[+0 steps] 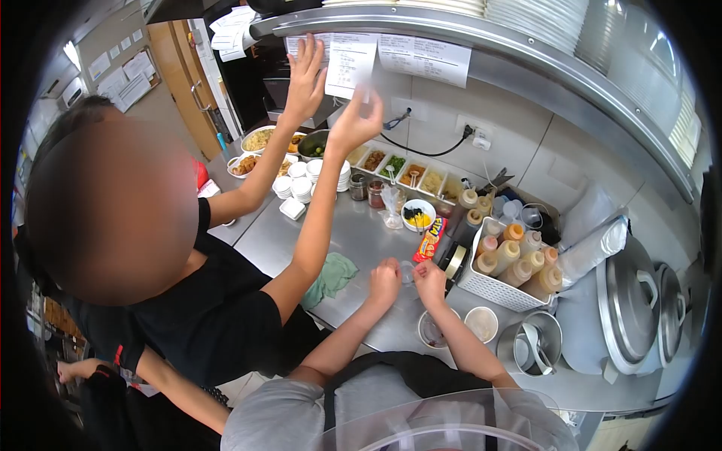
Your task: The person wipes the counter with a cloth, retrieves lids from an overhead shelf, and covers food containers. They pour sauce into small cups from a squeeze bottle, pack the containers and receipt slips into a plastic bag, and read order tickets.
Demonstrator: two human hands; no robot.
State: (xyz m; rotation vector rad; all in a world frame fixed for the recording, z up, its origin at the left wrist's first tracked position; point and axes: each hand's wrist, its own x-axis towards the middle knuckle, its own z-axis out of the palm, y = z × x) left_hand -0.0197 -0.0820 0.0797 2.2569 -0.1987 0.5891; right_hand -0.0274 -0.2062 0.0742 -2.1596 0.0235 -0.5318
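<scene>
Steel counter (362, 239), clear plastic (407, 272), between left grip (385, 283) and right grip (430, 285)

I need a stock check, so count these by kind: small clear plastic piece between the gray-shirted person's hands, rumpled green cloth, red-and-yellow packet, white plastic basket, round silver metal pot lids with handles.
Small clear plastic piece: 1
Rumpled green cloth: 1
Red-and-yellow packet: 1
White plastic basket: 1
Round silver metal pot lids: 2
Total: 6

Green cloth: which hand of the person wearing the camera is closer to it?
Left. The left hand is beside the green cloth, apart from it; the right hand is farther, beyond the left.
</scene>
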